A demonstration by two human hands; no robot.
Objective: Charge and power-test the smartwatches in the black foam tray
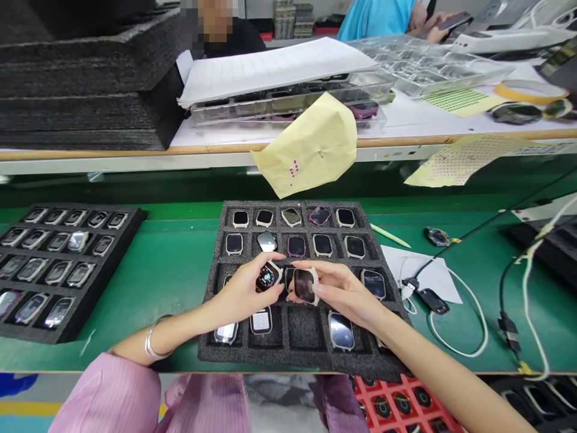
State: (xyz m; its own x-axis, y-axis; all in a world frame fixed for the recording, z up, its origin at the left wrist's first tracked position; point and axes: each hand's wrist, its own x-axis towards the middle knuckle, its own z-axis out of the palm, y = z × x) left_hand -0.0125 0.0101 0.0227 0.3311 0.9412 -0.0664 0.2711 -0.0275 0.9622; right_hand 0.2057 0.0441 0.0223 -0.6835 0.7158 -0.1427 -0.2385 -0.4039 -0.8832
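Observation:
My left hand (246, 288) pinches a small smartwatch body with a lit dial (267, 276) over the middle of a black foam tray (211, 288). My right hand (340, 291) holds a second watch body with a dark screen (305, 285) right beside it, the two nearly touching. Both hands hover above the tray's third row. The tray's pockets hold several more watch bodies, and a few pockets in the front row are empty.
A second foam tray of watch bodies (67, 264) lies at the left on the green mat. Cables and a charger puck (433, 300) lie at the right. A yellow sticker sheet (311, 147) hangs from the shelf. Other people sit behind the shelf. A red tray (396, 403) sits below.

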